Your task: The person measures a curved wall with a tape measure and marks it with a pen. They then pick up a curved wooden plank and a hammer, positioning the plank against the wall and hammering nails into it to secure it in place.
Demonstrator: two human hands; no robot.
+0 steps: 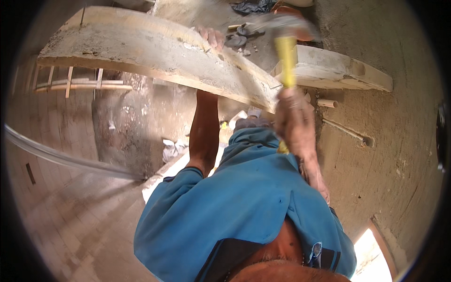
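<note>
My right hand (297, 117) is wrapped round the yellow handle of a hammer (285, 51). The hammer stands raised, its head smeared by motion, over the right end of a long pale slab (141, 47) that looks like concrete. My left forearm passes behind the slab. The fingers of my left hand (212, 37) curl over its far edge and grip it; the palm is hidden. Small crumbs and chips lie on the slab near those fingers. Just right of the slab's end, a second pale block (333, 68) juts out from the wall.
A rough plastered wall (376, 141) rises on the right, with a short pipe stub (327, 103) and a thin conduit (345, 129). Dark sandals (242, 36) and rubble lie beyond the slab. At the left are wooden strips (84, 85) and a metal rail (70, 157).
</note>
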